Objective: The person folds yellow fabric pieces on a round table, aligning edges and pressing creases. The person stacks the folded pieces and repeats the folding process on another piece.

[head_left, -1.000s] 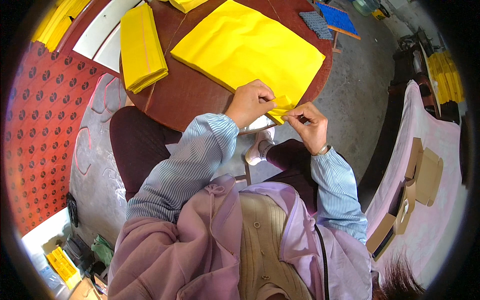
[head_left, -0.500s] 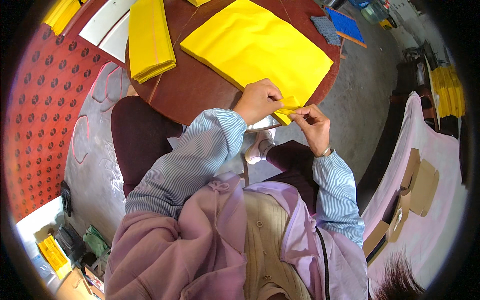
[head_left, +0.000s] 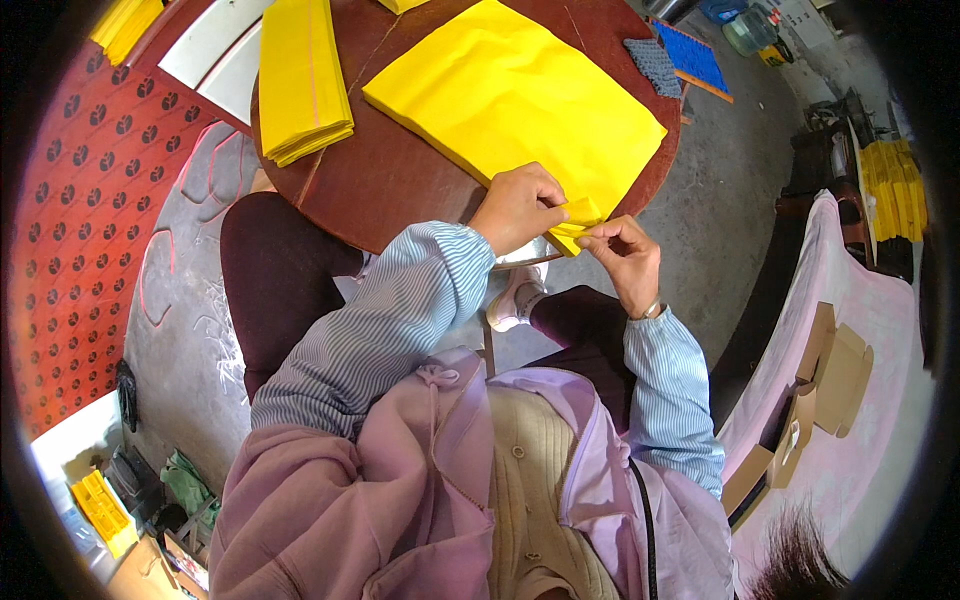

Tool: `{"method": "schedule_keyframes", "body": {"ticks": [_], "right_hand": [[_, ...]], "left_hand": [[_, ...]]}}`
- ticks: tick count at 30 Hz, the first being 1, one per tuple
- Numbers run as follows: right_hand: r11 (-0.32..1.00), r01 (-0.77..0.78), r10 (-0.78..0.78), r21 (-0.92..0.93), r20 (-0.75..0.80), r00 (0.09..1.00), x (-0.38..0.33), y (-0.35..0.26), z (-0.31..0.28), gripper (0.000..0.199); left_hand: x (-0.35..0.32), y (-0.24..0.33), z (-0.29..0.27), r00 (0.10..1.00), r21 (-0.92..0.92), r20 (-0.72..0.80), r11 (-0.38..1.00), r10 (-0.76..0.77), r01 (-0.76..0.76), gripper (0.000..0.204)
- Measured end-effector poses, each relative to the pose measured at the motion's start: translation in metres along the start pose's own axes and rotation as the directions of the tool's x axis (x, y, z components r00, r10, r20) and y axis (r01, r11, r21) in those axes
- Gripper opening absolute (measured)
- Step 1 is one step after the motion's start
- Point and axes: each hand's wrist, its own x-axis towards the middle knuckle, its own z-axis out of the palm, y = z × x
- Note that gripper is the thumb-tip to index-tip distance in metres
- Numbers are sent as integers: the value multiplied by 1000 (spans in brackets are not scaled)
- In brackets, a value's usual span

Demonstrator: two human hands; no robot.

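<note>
While a broad stack of yellow paper sheets [head_left: 510, 95] lies spread across the round wooden surface [head_left: 390, 185], a seated person works its near corner at the rim. The left hand [head_left: 520, 207] closes its grip on a small folded piece of yellow paper [head_left: 575, 225], thumb and fingers pinching it from the left; the right hand [head_left: 625, 255] pinches the same piece from the right, so it sits between both, its long axis running roughly from hand to hand. Neither hand is clearly nearer. A narrow pile of folded yellow strips [head_left: 300, 80] rests well apart, on the surface's far left.
</note>
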Motion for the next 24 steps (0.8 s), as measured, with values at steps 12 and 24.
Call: {"method": "schedule_keyframes", "body": {"ticks": [12, 24], "right_hand": [[979, 108, -110, -174, 3, 994, -1, -14, -1, 15], [991, 94, -98, -100, -37, 994, 0, -12, 2, 13]], "left_hand": [[-1, 2, -1, 1000, -14, 11, 1000, -10, 10, 16], [-2, 2, -2, 999, -40, 25, 998, -37, 38, 15]]}}
